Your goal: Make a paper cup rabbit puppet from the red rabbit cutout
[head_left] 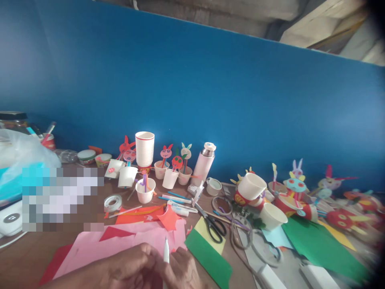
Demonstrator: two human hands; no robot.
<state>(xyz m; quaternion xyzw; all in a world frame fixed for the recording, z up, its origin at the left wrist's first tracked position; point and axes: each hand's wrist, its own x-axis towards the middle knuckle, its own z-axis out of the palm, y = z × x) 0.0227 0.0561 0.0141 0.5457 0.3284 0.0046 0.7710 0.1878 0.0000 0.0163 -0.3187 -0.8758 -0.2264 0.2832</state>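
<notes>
Low in the view, my left hand [132,263] is closed, its fingers curled together; what they hold, if anything, is hidden. Close beside it, my right hand [183,268] grips a white pen [166,249] that stands nearly upright with its pointed end up. Both hands are over pink paper [87,251], with red paper scraps [116,233] lying on it. Just beyond the hands is an orange-red cut paper piece [168,218]. Green paper [210,257] and black-handled scissors [215,229] lie right of my right hand.
Paper cups with paper animal faces on sticks [171,176] line the blue wall [192,92]. Beside them stand a cup stack [144,148] and a flask [204,164]. A tape roll [113,203] and a box cutter [180,206] lie nearer. More crafted cups [296,196] crowd the right.
</notes>
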